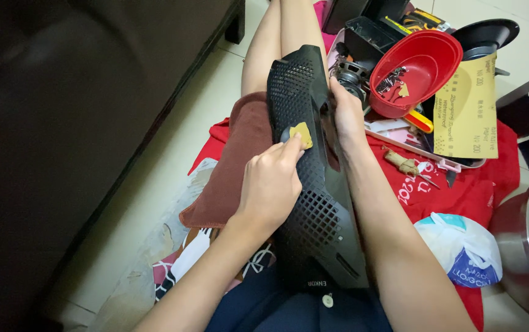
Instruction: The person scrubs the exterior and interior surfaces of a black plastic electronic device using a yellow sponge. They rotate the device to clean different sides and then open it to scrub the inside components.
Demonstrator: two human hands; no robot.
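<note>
— Where does the grille sit from the hands?

— I see the black plastic grille (313, 178) lying along the lap, its long axis running from the waist away toward the knees. Both hands are on it, so neither has to reach.

— Which is nearer the worked spot?

— The left hand (268, 187). Its fingers are pinched together on a small yellow scrap of sandpaper (302, 133), pressed against the grille's left face near the far end. The right hand (346, 114) is clamped on the right edge just across from it, steadying it.

— Anything beside them?

— A brown cloth (233, 163) lies under the grille's left side; a red bowl (417, 69) and a sandpaper sheet (466, 110) sit off to the right on the floor.
</note>
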